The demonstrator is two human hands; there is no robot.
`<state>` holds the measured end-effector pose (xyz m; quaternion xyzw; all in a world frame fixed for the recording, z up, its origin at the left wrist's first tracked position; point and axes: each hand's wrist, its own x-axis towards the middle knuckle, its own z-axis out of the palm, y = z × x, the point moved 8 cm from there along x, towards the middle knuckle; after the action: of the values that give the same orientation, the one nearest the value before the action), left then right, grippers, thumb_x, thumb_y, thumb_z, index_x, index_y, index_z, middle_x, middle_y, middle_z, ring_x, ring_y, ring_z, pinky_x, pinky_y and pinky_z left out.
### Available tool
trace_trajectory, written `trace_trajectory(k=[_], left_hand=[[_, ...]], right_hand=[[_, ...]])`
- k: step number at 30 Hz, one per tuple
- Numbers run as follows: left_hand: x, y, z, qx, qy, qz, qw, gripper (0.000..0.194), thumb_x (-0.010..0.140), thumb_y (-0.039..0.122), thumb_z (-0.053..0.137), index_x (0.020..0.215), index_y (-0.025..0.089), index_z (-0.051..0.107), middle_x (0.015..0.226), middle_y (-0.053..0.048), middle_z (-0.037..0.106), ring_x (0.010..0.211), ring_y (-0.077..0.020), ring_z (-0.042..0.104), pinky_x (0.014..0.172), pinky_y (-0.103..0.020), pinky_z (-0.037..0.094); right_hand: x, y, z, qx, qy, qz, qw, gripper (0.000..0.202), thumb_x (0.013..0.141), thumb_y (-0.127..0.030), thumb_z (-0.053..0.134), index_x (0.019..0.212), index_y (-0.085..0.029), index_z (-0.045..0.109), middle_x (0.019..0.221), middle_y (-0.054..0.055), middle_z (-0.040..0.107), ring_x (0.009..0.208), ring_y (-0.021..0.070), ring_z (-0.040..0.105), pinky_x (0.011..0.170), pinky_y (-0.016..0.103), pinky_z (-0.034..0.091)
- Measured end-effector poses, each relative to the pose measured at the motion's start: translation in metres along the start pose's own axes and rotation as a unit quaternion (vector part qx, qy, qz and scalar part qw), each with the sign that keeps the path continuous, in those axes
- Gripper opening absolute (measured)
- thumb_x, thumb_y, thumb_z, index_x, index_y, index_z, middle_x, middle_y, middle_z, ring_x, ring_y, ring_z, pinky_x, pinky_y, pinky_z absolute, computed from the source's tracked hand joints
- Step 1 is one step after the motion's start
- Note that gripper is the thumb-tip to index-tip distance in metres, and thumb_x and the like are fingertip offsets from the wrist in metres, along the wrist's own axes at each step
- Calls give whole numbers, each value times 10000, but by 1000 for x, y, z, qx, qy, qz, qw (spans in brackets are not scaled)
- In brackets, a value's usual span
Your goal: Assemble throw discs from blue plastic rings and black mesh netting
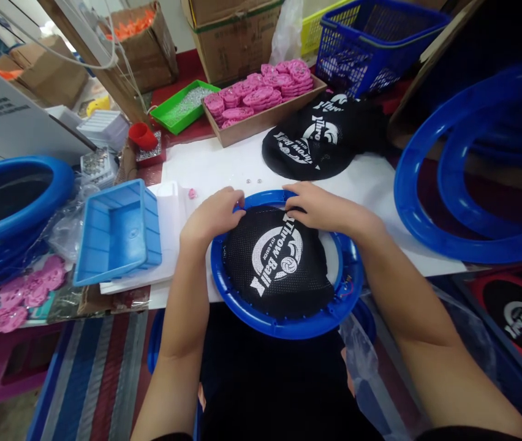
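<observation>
A blue plastic ring (283,326) rests at the front edge of the white-covered table, tilted toward me. Black mesh fabric (242,269) with white "Throw Ball" print lies inside it, leaving a gap on the right side. My left hand (217,214) is closed at the ring's upper left, fingertips pinching the rim and mesh edge. At the upper right of the ring, my right hand (311,205) curls its fingers over the rim, thumb at the mesh edge. Small wires show on the ring's right side. Beyond the ring lie two small metallic pieces (254,181).
Printed black mesh discs (288,153) lie behind, near a cardboard tray (265,125) of pink pieces. A light-blue bin (118,233) stands left. Blue rings (419,226) lean at right; a framed disc (8,223) sits far left. A blue basket (380,43) stands at the back.
</observation>
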<state>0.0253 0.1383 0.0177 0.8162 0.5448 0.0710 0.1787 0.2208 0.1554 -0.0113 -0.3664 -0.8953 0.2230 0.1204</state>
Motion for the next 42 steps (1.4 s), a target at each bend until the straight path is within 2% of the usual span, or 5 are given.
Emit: trace_trajectory(k=[4, 16, 25, 31, 42], left_hand=[[2, 20, 5, 13, -2, 72, 997, 179, 928, 225, 689, 1077, 223, 788, 1257, -118, 637, 1181, -305, 605, 1087, -468, 504], [0, 28, 23, 104, -57, 50, 992, 414, 950, 196, 682, 1356, 239, 748, 1599, -161, 444, 1451, -398, 447, 1171, -583, 472], [4, 29, 10, -5, -11, 105, 994, 96, 890, 120, 646, 919, 188, 708, 1131, -103, 661, 1071, -254, 637, 969, -402, 533], [12, 11, 2, -138, 29, 65, 988, 75, 835, 163, 697, 801, 208, 647, 859, -19, 722, 830, -183, 660, 820, -342, 511], [20, -19, 4, -323, 86, 4, 942, 87, 786, 135, 701, 846, 195, 684, 872, -40, 766, 800, -170, 703, 766, -321, 560]], right_hand=[[2, -7, -3, 31, 15, 1, 999, 109, 874, -182, 632, 887, -236, 726, 1361, 137, 670, 1400, 383, 549, 1170, 581, 464], [3, -4, -16, 64, 2, 6, 998, 174, 970, -356, 613, 916, -222, 710, 1420, 136, 685, 1331, 341, 636, 1160, 522, 472], [4, 4, 4, 24, -22, -13, 999, 285, 900, -266, 694, 1152, -268, 827, 1584, 110, 582, 1517, 395, 468, 1266, 619, 378], [1, -5, -19, 97, 16, -1, 995, 154, 918, -393, 699, 925, -239, 712, 1334, 115, 751, 1237, 331, 687, 1108, 520, 512], [5, 9, -26, 107, 93, 59, 988, 206, 920, -386, 610, 861, -228, 728, 982, 81, 775, 954, 267, 711, 896, 421, 553]])
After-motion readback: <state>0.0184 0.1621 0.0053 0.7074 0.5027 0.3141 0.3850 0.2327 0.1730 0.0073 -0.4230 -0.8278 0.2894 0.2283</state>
